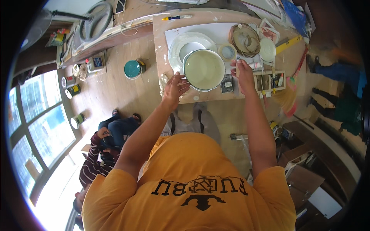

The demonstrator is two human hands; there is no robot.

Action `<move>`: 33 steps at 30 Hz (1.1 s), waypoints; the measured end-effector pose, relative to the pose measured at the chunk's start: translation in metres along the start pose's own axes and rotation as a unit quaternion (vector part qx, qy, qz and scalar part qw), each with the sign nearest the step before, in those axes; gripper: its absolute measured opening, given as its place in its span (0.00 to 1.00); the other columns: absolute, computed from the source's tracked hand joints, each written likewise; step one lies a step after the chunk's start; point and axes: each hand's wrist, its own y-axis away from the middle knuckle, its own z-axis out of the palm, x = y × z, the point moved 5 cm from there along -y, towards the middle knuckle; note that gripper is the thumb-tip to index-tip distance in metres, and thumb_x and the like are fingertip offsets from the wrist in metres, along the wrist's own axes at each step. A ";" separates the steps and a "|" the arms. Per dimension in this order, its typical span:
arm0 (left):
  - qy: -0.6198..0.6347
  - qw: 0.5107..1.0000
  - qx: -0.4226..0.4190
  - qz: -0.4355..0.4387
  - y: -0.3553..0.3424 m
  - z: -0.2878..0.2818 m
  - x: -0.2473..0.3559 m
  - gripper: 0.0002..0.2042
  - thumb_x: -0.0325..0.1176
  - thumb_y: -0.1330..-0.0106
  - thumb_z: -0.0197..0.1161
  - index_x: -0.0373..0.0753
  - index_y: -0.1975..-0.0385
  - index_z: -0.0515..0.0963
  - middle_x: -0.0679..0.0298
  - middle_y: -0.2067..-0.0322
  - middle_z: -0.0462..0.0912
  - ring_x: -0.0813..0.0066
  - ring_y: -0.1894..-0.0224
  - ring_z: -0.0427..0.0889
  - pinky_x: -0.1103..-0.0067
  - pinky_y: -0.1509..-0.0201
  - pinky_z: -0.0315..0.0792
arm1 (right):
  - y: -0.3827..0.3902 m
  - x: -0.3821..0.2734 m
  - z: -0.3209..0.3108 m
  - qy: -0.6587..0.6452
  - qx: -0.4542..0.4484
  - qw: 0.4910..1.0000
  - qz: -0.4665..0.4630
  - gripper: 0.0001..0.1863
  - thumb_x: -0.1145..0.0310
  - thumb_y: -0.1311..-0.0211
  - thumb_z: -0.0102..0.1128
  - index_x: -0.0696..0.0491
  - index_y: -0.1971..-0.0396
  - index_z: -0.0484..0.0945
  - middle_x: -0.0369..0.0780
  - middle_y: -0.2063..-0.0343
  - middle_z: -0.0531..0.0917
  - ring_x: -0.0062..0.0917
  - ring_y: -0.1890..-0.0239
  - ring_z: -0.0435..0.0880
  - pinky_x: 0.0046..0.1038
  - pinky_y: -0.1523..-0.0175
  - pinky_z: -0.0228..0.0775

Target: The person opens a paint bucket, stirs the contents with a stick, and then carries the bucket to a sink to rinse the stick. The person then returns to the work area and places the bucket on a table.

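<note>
Head view: bucket point(204, 70) of pale liquid over near part of worktable point(160, 50), beside round white moulding point(175, 50). My left hand point(176, 87) half open, fingers at bucket's left side; my right hand point(243, 73) loosely curled just right, hold unclear. Step seemingly bucket handling; next move calls for level, two-sided support.

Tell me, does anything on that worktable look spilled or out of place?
A bit messy: pale spots, perhaps dried paint, mark the table, and a crumpled whitish cloth sits at its left edge near the left hand.
</note>
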 end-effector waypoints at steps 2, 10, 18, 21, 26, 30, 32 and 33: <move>-0.036 0.999 -0.012 0.007 -0.001 -0.005 0.007 0.24 0.48 0.25 0.55 0.32 0.42 0.71 0.58 0.54 0.78 0.67 0.51 0.80 0.72 0.43 0.76 | 0.008 -0.005 -0.009 0.163 -0.039 0.986 0.007 0.18 0.59 0.22 0.46 0.56 0.60 0.82 0.33 0.71 0.82 0.16 0.72 0.76 0.24 0.63 0.71; -0.056 0.997 -0.061 -0.002 0.002 0.000 0.006 0.23 0.37 0.29 0.64 0.31 0.41 0.68 0.57 0.55 0.78 0.68 0.52 0.83 0.73 0.46 0.79 | 0.039 -0.057 0.020 0.545 -0.053 0.825 -0.139 0.12 0.62 0.32 0.58 0.57 0.61 0.81 0.51 0.70 0.84 0.49 0.65 0.82 0.43 0.60 0.72; -0.074 0.995 -0.071 0.014 -0.001 0.002 -0.003 0.21 0.36 0.29 0.64 0.30 0.45 0.66 0.54 0.56 0.77 0.68 0.56 0.85 0.76 0.51 0.82 | 0.010 -0.081 0.054 0.642 -0.094 0.724 -0.232 0.11 0.66 0.36 0.57 0.54 0.61 0.83 0.50 0.67 0.85 0.48 0.60 0.83 0.46 0.54 0.74; -0.084 0.994 -0.075 0.000 0.002 0.003 0.001 0.21 0.37 0.27 0.62 0.31 0.44 0.65 0.54 0.57 0.78 0.68 0.57 0.85 0.76 0.52 0.82 | 0.005 -0.087 0.065 0.655 -0.110 0.712 -0.229 0.10 0.67 0.38 0.56 0.55 0.64 0.84 0.51 0.67 0.85 0.49 0.60 0.83 0.47 0.54 0.74; -0.032 0.996 -0.081 -0.037 -0.006 0.004 -0.015 0.20 0.37 0.26 0.60 0.32 0.44 0.62 0.53 0.60 0.78 0.67 0.58 0.85 0.75 0.53 0.82 | 0.003 -0.084 0.073 0.678 -0.143 0.692 -0.203 0.09 0.68 0.39 0.57 0.57 0.68 0.82 0.53 0.68 0.84 0.52 0.62 0.82 0.49 0.54 0.74; -0.026 0.996 -0.071 -0.037 -0.005 0.007 -0.016 0.19 0.37 0.25 0.59 0.32 0.45 0.62 0.52 0.62 0.78 0.67 0.59 0.85 0.75 0.53 0.82 | 0.007 -0.080 0.073 0.678 -0.149 0.690 -0.207 0.09 0.70 0.41 0.56 0.57 0.72 0.83 0.55 0.69 0.84 0.53 0.63 0.82 0.50 0.55 0.74; -0.024 0.997 -0.068 -0.032 -0.003 0.008 -0.015 0.19 0.37 0.25 0.58 0.32 0.45 0.62 0.52 0.62 0.78 0.67 0.60 0.85 0.75 0.53 0.82 | 0.006 -0.078 0.072 0.681 -0.148 0.688 -0.200 0.09 0.70 0.42 0.56 0.58 0.73 0.83 0.56 0.69 0.83 0.53 0.63 0.82 0.49 0.54 0.74; -0.024 0.997 -0.066 -0.029 -0.003 0.008 -0.014 0.19 0.37 0.25 0.58 0.32 0.45 0.62 0.52 0.62 0.78 0.68 0.60 0.84 0.76 0.53 0.82 | 0.005 -0.077 0.072 0.683 -0.145 0.688 -0.196 0.09 0.70 0.42 0.56 0.58 0.73 0.83 0.56 0.69 0.83 0.53 0.63 0.82 0.49 0.54 0.75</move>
